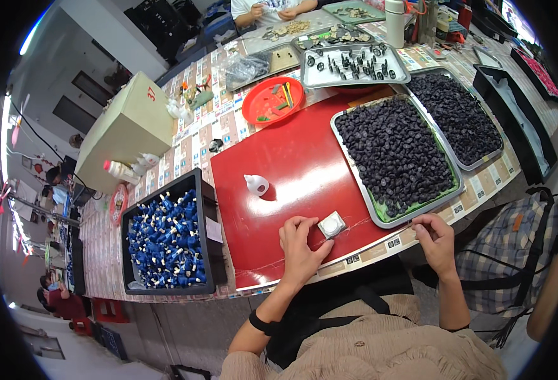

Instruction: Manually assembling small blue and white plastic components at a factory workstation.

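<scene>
On the red mat (247, 247) sits a small white square block (332, 225) with a round raised top. My left hand (300, 251) rests beside it, with the thumb and index finger closed against its left side. My right hand (436, 242) is over the table's front edge, by the near corner of a metal tray (390, 223). Its thumb and forefinger are pinched; anything between them is too small to make out. A white squeeze bottle (255, 184) with a small tip stands on the mat, beyond my left hand.
Dark small pieces (393, 152) fill the metal tray; another full tray (500, 154) adjoins it. A black bin (210, 266) of blue parts stands left. Farther off are a red basin (272, 123), a tray of black wheel-like parts (320, 77) and another person's hands (272, 12).
</scene>
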Action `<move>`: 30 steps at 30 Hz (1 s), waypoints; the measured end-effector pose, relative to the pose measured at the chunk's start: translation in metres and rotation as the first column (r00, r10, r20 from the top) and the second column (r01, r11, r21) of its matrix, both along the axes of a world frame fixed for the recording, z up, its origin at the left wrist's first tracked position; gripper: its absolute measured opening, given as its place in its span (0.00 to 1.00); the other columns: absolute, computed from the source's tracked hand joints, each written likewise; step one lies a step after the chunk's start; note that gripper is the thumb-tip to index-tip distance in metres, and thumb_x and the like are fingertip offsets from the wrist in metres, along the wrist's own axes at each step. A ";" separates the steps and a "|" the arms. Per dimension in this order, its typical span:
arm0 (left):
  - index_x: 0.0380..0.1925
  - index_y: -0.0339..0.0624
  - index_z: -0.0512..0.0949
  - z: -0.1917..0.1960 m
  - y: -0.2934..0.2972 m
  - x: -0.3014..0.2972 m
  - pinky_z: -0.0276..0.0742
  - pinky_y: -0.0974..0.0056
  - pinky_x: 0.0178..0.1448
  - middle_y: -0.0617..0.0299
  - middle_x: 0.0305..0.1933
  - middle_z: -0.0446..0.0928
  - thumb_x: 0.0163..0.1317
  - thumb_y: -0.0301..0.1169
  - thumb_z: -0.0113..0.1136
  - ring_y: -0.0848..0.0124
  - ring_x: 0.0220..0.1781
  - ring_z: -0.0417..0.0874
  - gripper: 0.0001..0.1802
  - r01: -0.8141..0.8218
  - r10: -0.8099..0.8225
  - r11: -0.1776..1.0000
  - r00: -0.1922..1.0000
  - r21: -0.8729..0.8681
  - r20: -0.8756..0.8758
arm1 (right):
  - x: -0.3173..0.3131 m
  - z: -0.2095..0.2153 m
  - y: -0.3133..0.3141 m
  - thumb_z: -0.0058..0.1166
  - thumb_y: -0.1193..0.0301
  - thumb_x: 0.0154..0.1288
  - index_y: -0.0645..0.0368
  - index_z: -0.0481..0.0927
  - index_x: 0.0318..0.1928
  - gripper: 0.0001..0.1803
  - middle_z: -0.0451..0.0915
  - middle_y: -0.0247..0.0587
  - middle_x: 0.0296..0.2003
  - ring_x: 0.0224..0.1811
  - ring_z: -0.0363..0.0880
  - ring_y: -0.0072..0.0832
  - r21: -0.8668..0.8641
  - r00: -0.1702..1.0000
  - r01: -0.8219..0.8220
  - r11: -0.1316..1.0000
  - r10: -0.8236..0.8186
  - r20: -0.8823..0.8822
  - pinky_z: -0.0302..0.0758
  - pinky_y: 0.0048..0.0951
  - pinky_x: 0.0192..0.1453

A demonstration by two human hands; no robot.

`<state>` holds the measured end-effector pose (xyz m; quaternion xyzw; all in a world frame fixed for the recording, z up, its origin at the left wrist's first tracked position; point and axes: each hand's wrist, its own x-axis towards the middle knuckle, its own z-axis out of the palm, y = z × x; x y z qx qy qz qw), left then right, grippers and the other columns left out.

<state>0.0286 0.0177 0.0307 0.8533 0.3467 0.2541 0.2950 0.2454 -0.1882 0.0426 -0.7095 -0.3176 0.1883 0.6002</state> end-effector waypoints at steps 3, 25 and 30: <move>0.48 0.43 0.79 0.003 -0.002 0.003 0.64 0.56 0.60 0.57 0.50 0.69 0.44 0.30 0.75 0.58 0.55 0.67 0.27 0.009 -0.009 1.000 1.000 0.011 -0.013 | -0.007 0.000 0.005 0.55 0.79 0.65 0.67 0.81 0.41 0.06 0.79 0.33 0.33 0.31 0.74 0.15 -0.014 0.999 -0.034 0.999 0.034 0.022 0.71 0.19 0.36; 0.47 0.46 0.82 -0.001 0.032 0.001 0.59 0.57 0.62 0.62 0.51 0.70 0.44 0.31 0.73 0.62 0.57 0.66 0.25 0.185 -0.185 0.983 0.983 -0.006 0.000 | -0.047 0.014 0.061 0.57 0.80 0.62 0.65 0.83 0.40 0.06 0.81 0.41 0.34 0.32 0.78 0.24 -0.154 0.934 -0.328 0.932 0.345 0.097 0.73 0.22 0.37; 0.46 0.45 0.82 -0.001 0.035 0.001 0.60 0.56 0.62 0.61 0.51 0.71 0.44 0.31 0.73 0.61 0.56 0.66 0.24 0.208 -0.208 0.978 0.978 0.005 0.005 | -0.049 0.004 0.067 0.58 0.80 0.63 0.63 0.82 0.41 0.07 0.80 0.39 0.33 0.29 0.76 0.22 -0.091 0.911 -0.352 0.931 0.364 0.193 0.72 0.22 0.32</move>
